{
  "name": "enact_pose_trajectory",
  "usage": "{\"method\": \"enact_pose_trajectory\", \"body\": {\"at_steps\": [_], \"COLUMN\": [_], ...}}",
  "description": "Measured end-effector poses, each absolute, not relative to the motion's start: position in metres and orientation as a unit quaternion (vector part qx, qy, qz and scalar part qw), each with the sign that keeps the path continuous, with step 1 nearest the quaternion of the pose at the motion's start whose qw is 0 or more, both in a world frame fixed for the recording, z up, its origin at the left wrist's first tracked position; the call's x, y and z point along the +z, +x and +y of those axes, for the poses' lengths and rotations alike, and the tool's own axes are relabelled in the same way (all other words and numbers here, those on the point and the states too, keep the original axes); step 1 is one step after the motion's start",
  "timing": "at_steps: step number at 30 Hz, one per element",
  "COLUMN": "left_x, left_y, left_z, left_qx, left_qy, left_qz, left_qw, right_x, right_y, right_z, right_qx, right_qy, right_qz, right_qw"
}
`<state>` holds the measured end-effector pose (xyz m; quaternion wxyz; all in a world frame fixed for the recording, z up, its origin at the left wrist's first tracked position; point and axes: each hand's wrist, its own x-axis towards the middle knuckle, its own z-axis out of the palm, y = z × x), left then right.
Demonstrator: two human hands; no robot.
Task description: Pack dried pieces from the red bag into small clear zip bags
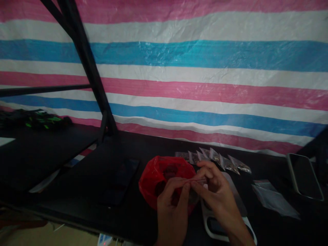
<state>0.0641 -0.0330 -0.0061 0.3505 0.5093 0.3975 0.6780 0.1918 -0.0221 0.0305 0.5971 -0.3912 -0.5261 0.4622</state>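
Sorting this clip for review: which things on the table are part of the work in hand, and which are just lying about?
In use:
left hand and right hand, pinching a small clear bag
red plastic bag
row of filled small bags
white scale under the hands
empty clear bags

Lying about:
phone
dark tablet
green-and-black item

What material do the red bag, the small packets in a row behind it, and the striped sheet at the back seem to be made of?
Red bag: thin plastic film, likely; it is crumpled, glossy and slightly see-through.
Small packets: clear plastic, apparently; dark contents show through.
Striped sheet: probably woven plastic tarpaulin; shiny, creased, with a fine weave.
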Motion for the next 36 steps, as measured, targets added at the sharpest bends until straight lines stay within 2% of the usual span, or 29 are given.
{"method": "enact_pose_trajectory", "body": {"at_steps": [6,9,11,15,18,24,29,32,36], "left_x": [-0.001,-0.005,-0.008,-0.011,-0.01,-0.009,-0.008,-0.008,-0.014], "left_y": [0.058,0.057,0.058,0.058,0.058,0.062,0.062,0.057,0.039], "left_z": [-0.031,-0.037,-0.042,-0.049,-0.048,-0.046,-0.047,-0.048,-0.046], "left_qx": [0.679,0.672,0.68,0.693,0.691,0.68,0.662,0.654,0.649], "left_qy": [0.589,0.599,0.566,0.501,0.477,0.464,0.487,0.51,0.524], "left_qz": [0.362,0.382,0.423,0.483,0.507,0.531,0.536,0.534,0.539], "left_qw": [0.248,0.209,0.198,0.19,0.194,0.201,0.192,0.162,0.111], "right_x": [0.031,0.033,0.036,0.043,0.042,0.028,0.027,0.017,-0.01], "right_y": [0.199,0.212,0.226,0.257,0.271,0.276,0.308,0.341,0.369], "right_z": [-0.021,-0.019,-0.016,-0.007,0.003,0.01,-0.019,-0.039,-0.054], "right_qx": [0.464,0.425,0.361,0.162,0.061,0.138,0.056,0.016,-0.012], "right_qy": [-0.404,-0.448,-0.497,-0.547,-0.548,-0.624,-0.712,-0.818,-0.882], "right_qz": [-0.511,-0.493,-0.427,-0.279,-0.262,-0.39,-0.344,-0.285,-0.323], "right_qw": [0.601,0.613,0.664,0.773,0.792,0.663,0.609,0.499,0.344]}}
